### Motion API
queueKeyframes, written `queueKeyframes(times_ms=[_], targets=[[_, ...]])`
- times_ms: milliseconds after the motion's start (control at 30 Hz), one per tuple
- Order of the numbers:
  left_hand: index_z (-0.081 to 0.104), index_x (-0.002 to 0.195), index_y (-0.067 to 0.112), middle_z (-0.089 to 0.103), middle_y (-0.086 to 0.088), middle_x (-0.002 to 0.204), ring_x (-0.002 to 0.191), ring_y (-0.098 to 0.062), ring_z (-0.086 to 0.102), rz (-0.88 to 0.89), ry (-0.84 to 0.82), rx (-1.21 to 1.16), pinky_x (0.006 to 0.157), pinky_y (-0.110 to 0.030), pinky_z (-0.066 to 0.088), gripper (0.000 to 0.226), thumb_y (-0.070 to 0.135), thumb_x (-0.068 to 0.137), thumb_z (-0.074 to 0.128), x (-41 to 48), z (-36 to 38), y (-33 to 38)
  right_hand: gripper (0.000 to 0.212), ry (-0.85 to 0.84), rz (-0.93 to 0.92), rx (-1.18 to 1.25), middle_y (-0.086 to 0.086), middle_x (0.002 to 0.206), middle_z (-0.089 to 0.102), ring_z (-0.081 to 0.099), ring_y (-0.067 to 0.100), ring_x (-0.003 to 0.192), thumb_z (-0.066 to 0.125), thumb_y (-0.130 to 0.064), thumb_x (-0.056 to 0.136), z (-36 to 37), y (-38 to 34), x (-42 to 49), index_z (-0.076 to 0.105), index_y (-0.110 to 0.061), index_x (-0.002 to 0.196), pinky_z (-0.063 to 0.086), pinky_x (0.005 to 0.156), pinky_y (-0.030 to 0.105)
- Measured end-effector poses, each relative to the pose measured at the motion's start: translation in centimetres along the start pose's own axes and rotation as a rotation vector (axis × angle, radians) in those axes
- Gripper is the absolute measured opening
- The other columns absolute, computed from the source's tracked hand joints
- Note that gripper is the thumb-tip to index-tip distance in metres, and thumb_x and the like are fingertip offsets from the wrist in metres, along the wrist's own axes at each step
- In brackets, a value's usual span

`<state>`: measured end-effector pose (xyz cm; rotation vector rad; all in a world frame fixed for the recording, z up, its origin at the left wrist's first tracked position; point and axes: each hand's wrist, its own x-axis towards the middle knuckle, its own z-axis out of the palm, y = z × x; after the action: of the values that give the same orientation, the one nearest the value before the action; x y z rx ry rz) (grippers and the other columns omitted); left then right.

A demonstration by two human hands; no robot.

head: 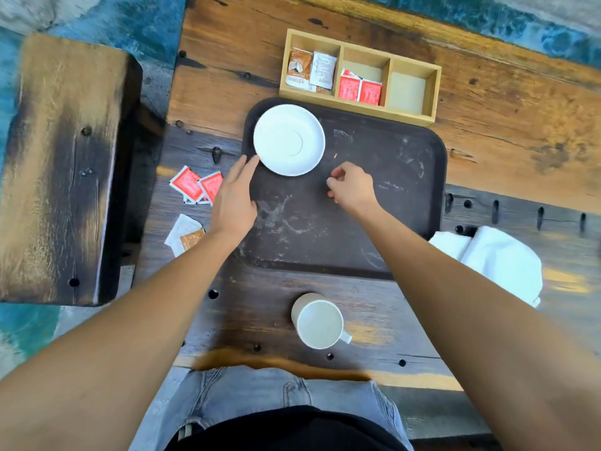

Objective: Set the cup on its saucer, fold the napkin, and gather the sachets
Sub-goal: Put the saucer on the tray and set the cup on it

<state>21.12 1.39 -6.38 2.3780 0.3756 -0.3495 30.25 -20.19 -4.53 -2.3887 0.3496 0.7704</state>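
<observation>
A white saucer lies in the far left corner of a dark brown tray. My left hand is open, its fingertips at the saucer's near left rim. Over the tray's middle my right hand hovers with fingers curled and nothing in it. A white cup stands upright on the table near me, off the tray. A crumpled white napkin lies right of the tray. Red sachets and a white and a brown sachet lie loose left of the tray.
A wooden three-compartment box sits beyond the tray, with brown and white sachets in its left section and red ones in the middle. A wooden bench stands to the left. The table's near edge is at my lap.
</observation>
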Motion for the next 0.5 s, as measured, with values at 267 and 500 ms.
queueKeyframes(times_ms=[267,500], targets=[[0.03,0.159,0.015,0.005,0.009,0.172,0.125,-0.033,0.058,0.021,-0.043,0.097,0.087,-0.046,0.055,0.086,-0.021,0.084,0.054,-6.9,1.3,-2.3,0.015,-0.075,0.029,0.047,0.01,0.099,0.075,0.07,0.027,0.093,0.062,-0.018,0.093,0.8,7.3,-9.8,0.068,-0.013,0.106,0.056,0.094,0.045],[0.023,0.159,0.003,-0.004,-0.003,0.172,0.158,-0.027,0.01,0.092,-0.044,0.299,0.118,-0.042,0.038,0.072,-0.009,0.094,0.052,-9.0,3.0,-2.9,0.022,-0.127,0.073,0.104,0.002,0.102,0.074,0.069,0.021,0.098,0.065,-0.034,0.095,1.5,11.3,-17.2,0.07,-0.016,0.107,0.053,0.094,0.037]])
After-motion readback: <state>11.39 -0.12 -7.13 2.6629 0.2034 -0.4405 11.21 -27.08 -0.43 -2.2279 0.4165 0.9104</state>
